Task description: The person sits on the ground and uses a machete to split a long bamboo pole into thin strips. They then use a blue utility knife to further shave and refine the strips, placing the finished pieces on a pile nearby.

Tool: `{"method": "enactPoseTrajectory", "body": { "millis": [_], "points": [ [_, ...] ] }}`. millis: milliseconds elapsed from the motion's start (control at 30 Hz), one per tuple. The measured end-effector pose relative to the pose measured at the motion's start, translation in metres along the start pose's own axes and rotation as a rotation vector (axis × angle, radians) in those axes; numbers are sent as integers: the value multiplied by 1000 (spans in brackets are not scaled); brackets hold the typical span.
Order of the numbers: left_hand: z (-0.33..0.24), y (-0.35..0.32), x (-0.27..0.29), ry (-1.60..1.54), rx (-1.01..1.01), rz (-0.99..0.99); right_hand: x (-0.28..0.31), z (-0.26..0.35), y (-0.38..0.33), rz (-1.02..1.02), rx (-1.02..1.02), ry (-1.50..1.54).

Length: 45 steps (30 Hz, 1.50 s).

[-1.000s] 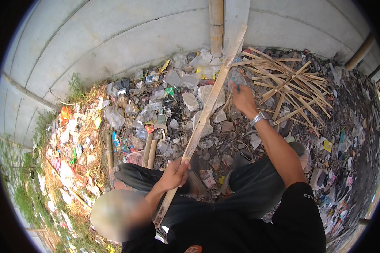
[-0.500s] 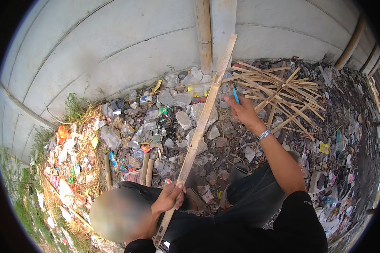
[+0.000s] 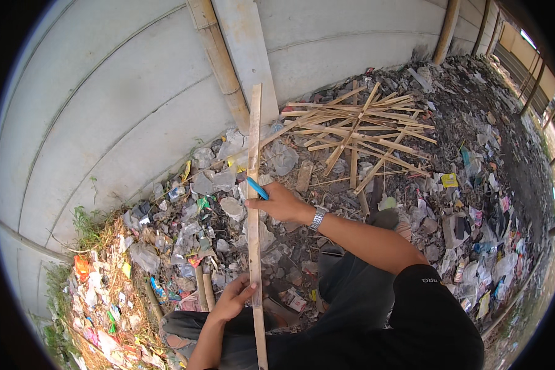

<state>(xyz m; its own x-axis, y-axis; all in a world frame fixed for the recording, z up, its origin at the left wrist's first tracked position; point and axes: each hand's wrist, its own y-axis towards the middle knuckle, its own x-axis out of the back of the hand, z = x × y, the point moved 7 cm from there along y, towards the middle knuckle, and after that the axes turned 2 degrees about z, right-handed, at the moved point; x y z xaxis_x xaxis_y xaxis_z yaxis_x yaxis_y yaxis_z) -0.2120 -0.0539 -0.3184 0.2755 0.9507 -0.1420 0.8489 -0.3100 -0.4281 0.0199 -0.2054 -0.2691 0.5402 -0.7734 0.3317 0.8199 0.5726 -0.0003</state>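
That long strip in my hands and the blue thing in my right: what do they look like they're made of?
The long strip looks like split bamboo or raw wood: pale tan, matte, unpainted, like the slat pile behind. The blue marker in the right hand seems smooth plastic, though it is small. The left hand steadies the strip.

A long thin bamboo slat (image 3: pixel 254 203) runs from the person's lap up toward the grey concrete wall (image 3: pixel 123 105). The left hand (image 3: pixel 233 298) is at its lower part, on the left side. The right hand (image 3: pixel 279 202), with a small blue marker (image 3: pixel 257 188), touches the slat higher up. A pile of split bamboo strips (image 3: pixel 357 126) lies behind and right, on the littered ground (image 3: pixel 475 203).
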Motion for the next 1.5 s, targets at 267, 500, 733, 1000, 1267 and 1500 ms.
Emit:
{"method": "enactPoseTrajectory", "body": {
  "millis": [267, 500, 733, 1000, 1267, 1500],
  "points": [
    [6, 37, -14, -173, -127, -28, 23, 2, 0, -173, 160, 29],
    [-13, 37, -28, -129, -224, -69, 49, 1, 3, -213, 126, 21],
    [-33, 23, 10, -72, -248, -225, 12, 34, -24, -98, 236, -262],
    [-35, 18, 35, -48, -282, -292, -75, 39, -63, 171, 296, -526],
    [-35, 8, 42, -49, -290, -353, -94, 46, -64, 252, 297, -470],
    [-17, 10, 46, 65, -231, -405, -80, 3, -18, 109, 98, -681]
  ]
}}
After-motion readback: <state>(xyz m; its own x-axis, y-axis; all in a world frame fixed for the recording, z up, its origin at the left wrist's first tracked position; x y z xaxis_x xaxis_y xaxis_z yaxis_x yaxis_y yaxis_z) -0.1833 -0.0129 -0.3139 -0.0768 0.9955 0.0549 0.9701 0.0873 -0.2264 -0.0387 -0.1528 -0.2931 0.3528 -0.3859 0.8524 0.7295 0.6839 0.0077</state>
